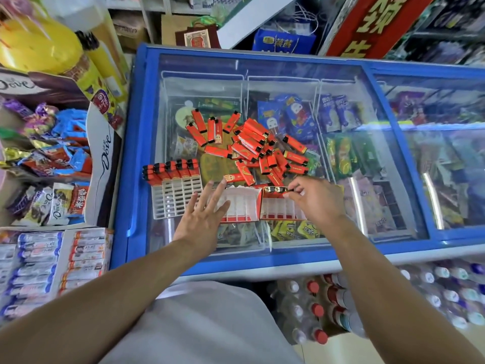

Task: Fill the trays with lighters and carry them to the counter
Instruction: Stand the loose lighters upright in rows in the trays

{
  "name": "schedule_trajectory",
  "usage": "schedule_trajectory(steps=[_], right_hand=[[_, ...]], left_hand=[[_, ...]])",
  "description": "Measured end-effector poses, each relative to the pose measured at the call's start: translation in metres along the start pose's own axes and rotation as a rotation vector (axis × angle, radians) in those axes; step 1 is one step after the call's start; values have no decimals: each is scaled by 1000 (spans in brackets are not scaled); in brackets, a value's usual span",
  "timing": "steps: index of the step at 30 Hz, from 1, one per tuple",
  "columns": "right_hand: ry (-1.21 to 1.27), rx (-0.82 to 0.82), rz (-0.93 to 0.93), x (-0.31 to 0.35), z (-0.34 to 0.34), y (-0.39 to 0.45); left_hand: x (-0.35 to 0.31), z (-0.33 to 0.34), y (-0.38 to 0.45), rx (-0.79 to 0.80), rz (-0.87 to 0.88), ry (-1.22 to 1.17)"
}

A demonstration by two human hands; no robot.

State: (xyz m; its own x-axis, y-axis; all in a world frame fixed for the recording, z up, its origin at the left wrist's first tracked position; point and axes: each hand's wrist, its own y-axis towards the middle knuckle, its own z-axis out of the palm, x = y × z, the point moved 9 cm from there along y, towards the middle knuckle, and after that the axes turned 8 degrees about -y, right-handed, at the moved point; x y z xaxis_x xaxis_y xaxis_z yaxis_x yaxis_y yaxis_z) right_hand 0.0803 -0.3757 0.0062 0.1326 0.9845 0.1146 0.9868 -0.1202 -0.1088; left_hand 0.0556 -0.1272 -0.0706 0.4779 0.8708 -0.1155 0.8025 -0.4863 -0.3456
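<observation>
The trays are being filled. Lighters (278, 189) are pinched by the right hand (313, 199) over the lower-middle red tray (282, 212). The left hand (203, 219) is spread wide, empty. Next, more would be taken from the middle pile (258, 145).

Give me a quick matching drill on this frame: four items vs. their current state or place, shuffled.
Things:
1. white tray
2. loose lighters
3. left hand
4. right hand

States:
A. fingers spread, holding nothing
B. scattered on the freezer lid
C. one row of lighters along its far edge
D. pinching lighters at the red tray

Pairs: 1-C, 2-B, 3-A, 4-D
</observation>
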Motion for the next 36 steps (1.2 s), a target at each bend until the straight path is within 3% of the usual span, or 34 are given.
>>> schedule_trajectory(steps=[4, 12, 20, 24, 27, 31, 36], right_hand=[[155, -43, 79, -17, -20, 31], [-153, 342, 161, -41, 40, 93], [-215, 373, 186, -50, 57, 105], [-109, 258, 269, -65, 41, 100], [47, 78, 292, -63, 10, 87], [382, 1, 166, -12, -18, 63], [497, 32, -26, 65, -27, 32]], left_hand=[[-1, -4, -1, 8, 5, -8], [4, -23, 4, -9, 55, -19], [16, -20, 8, -173, 39, -77], [11, -17, 10, -152, 51, -84], [11, -22, 11, -161, 53, -100], [11, -20, 12, -154, 67, -120], [17, -16, 4, -172, 97, -208]])
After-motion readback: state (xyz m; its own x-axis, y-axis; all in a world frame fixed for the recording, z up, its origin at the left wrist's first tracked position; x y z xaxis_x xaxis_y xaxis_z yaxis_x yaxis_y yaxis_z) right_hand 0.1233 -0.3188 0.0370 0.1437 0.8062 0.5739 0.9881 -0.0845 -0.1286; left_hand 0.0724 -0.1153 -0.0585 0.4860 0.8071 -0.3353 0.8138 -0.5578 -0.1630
